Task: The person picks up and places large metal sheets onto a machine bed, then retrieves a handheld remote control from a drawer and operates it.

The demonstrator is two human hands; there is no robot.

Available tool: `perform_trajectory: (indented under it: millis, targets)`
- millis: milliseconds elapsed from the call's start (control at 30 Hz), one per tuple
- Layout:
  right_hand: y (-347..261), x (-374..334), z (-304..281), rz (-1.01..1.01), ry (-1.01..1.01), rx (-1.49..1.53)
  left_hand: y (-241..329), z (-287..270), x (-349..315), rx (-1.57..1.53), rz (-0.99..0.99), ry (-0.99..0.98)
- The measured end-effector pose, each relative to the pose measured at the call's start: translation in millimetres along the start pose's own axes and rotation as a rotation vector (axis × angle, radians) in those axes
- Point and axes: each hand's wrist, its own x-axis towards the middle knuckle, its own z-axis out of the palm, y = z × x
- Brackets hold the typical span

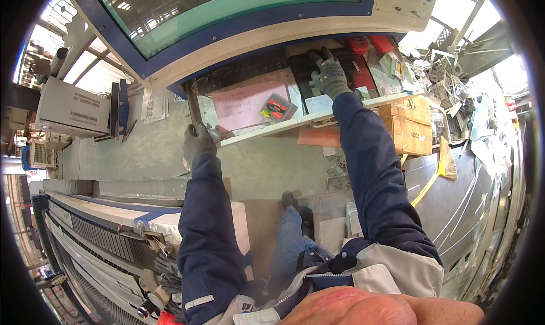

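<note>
Grey-gloved left grip (200, 143) closed on one drawer (267, 130), right grip (331, 76) half-curled, hold unclear, over one black item (302, 82)

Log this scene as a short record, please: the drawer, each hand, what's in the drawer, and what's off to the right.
Drawer: open, below a blue-framed window
Left hand: gloved, at the drawer's left front corner; grip unclear
Right hand: gloved, inside the drawer, at a black flat item; grip unclear
Other contents: pink sheet, small case partly over it
Off to the right: cardboard box, yellow-handled broom
</note>
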Motion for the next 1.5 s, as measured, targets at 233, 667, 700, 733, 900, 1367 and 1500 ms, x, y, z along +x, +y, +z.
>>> perform_trajectory:
  millis: [233, 667, 700, 733, 900, 1367, 1500]
  targets:
    - [2.4, 2.7, 3.3, 0.013, -0.027, 0.032, -3.6, 3.5, 3.6, -0.010, -0.010, 0.013]
    - [-0.3, -1.5, -4.1, 0.021, -0.042, 0.059, 3.2, -2.1, 1.1, 0.067, -0.025, -0.034]
    - [-0.7, -2.6, -3.3, 0.009, 0.002, 0.041, 2.8, -1.9, 1.5, 0.054, -0.034, -0.044]
    - [-0.7, -3.0, -2.7, -0.003, 0.046, 0.023, 2.6, -1.6, 2.0, 0.035, -0.048, -0.038]
    - [0.0, -5.8, 2.2, -0.031, 0.137, -0.045, 2.5, -2.1, 2.6, 0.053, -0.026, -0.045]
    - [0.0, -1.4, 2.7, -0.060, 0.090, -0.155, 2.5, -0.8, 1.0, 0.029, -0.004, -0.010]
    - [1.2, 1.6, 2.7, 0.009, -0.045, -0.089, 3.0, -1.2, 1.3, 0.036, -0.005, -0.006]
